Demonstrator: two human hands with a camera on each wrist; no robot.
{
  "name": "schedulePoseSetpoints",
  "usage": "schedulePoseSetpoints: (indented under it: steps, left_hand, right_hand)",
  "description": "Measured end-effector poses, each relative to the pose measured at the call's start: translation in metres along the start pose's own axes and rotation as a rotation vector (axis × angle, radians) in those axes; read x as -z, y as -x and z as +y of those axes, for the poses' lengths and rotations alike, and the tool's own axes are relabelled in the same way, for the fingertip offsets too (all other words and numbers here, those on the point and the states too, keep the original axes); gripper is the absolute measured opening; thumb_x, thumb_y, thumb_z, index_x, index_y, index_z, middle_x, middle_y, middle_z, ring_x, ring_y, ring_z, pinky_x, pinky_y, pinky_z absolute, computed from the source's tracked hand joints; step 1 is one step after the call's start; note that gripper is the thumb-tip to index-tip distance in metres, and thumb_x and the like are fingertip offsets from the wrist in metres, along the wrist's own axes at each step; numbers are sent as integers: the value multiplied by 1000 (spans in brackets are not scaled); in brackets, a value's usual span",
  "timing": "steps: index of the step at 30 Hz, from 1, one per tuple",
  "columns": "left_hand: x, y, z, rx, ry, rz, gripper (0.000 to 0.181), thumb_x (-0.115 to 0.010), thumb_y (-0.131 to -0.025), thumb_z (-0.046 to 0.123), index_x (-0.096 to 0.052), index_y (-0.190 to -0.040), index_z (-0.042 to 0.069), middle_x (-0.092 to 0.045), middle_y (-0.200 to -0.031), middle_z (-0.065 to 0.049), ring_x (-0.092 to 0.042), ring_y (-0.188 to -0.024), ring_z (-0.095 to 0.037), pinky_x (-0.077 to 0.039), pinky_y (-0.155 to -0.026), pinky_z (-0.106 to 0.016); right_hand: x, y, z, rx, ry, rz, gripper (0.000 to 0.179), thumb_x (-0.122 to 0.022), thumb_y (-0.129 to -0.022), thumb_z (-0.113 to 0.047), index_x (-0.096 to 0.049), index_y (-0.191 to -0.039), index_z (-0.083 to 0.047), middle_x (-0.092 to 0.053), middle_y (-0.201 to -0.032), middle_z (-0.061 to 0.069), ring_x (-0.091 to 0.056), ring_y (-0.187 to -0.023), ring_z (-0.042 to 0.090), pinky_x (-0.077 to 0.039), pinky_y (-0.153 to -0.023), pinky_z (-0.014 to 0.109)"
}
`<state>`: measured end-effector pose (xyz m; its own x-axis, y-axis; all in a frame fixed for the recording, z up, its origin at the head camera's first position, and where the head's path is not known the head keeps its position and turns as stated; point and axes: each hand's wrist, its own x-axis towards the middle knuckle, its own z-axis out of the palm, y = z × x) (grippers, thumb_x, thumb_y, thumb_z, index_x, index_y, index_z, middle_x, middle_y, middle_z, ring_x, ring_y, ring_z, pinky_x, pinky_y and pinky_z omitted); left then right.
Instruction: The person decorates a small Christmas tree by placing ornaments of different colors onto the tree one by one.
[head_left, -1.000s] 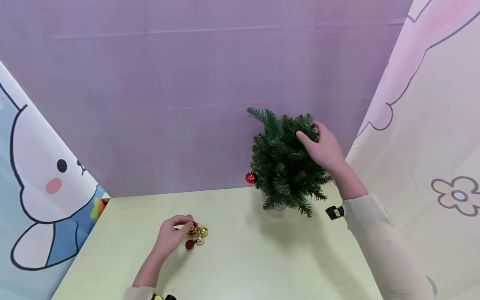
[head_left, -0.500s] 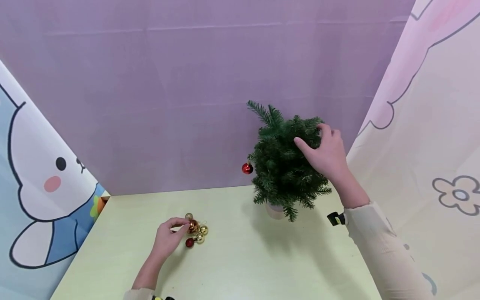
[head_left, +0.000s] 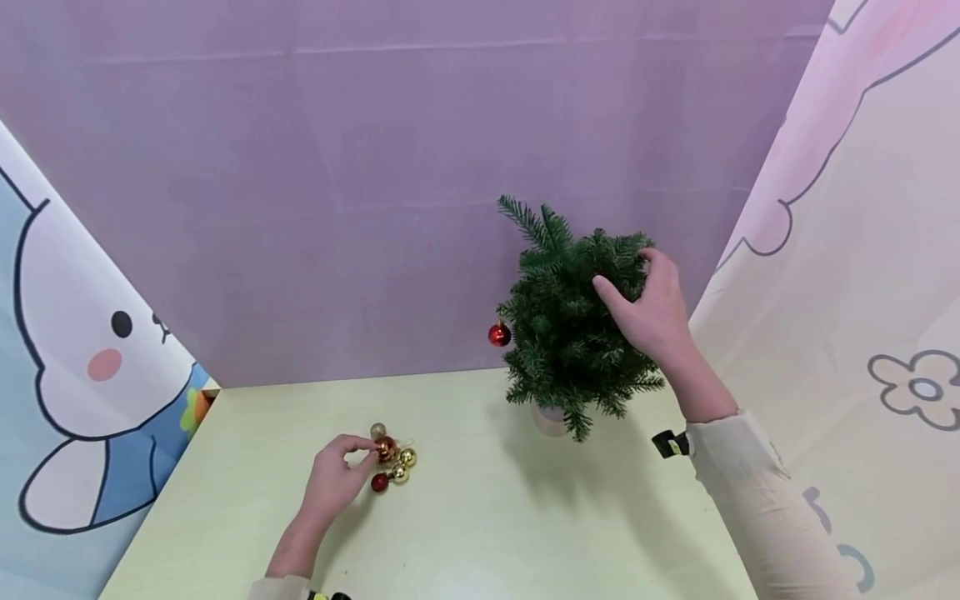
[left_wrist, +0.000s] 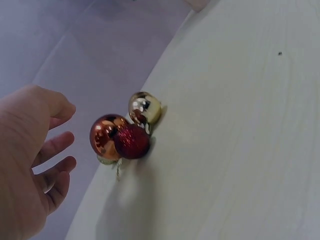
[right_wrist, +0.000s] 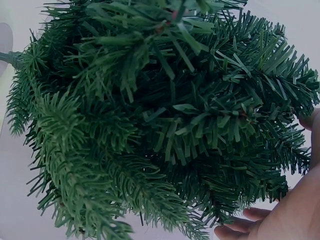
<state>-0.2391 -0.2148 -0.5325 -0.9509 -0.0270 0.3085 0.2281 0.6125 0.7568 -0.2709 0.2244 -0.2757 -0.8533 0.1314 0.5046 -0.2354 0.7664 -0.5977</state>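
Observation:
A small green Christmas tree [head_left: 566,350] stands in a pale pot [head_left: 549,422] on the right of the table. One shiny red bauble [head_left: 498,335] hangs at its left side. My right hand [head_left: 654,312] grips the upper right branches, thumb in front; in the right wrist view some fingers go behind the needles. At the left, several baubles lie clustered: a copper one [left_wrist: 104,135], a dark red one [left_wrist: 132,141] and gold ones [left_wrist: 145,107] among them. Beside them hovers my left hand [head_left: 335,475], its fingers loosely bent. A gap separates it from the baubles in the left wrist view.
The pale yellow table [head_left: 465,517] runs back to a purple cloth wall [head_left: 375,208]. Printed curtains flank it, a rabbit curtain [head_left: 97,350] on the left and a flower curtain [head_left: 847,292] on the right.
The tree has turned and shifted slightly, with its red bauble now a little higher. The left hand has drawn back slightly, revealing another gold bauble. The right hand stays on the branches.

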Motion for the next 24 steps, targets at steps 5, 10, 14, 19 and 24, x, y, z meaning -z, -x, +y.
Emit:
schedulePoseSetpoints:
  steps: [5, 10, 14, 19, 24]
  left_hand:
    - [-2, 0, -9, 5, 4, 9, 21, -69, -77, 24, -65, -95, 14, -58, -98, -2, -52, -95, -28, -42, -78, -44]
    - [-5, -1, -18, -2, 16, -13, 37, -70, -75, 29, -61, -107, 14, -57, -105, -9, -51, -96, -29, -41, -79, -45]
    - [-7, -7, -25, -25, 8, -64, 46, -71, -74, 31, -57, -115, 13, -55, -109, -11, -50, -98, -29, -41, -79, -47]
    - [-9, -14, -31, -32, -36, -106, 49, -73, -72, 31, -57, -116, 14, -55, -106, -8, -52, -95, -28, -43, -78, -44]
    - [-11, -18, -37, -34, -76, -129, 53, -74, -70, 34, -57, -116, 16, -56, -102, -5, -52, -92, -27, -43, -75, -43]
  right_hand:
    - [1, 1, 0, 7, -15, 1, 82, -49, -78, -60, -18, -138, -13, -25, -133, 17, -31, -115, 31, -28, -89, 51]
    - [1, 2, -1, 9, -21, -3, 83, -49, -78, -59, -17, -139, -12, -24, -134, 18, -30, -116, 32, -27, -90, 51]
    - [1, 4, 1, 9, -37, 10, 82, -49, -78, -59, -18, -139, -14, -24, -135, 16, -30, -118, 30, -27, -91, 51]
    - [0, 4, 3, 15, -53, 23, 80, -50, -79, -57, -19, -139, -15, -23, -136, 15, -29, -119, 30, -26, -92, 51]
    - [-1, 4, 4, 23, -52, 28, 79, -50, -79, -57, -20, -139, -16, -24, -136, 14, -29, -119, 29, -26, -92, 50]
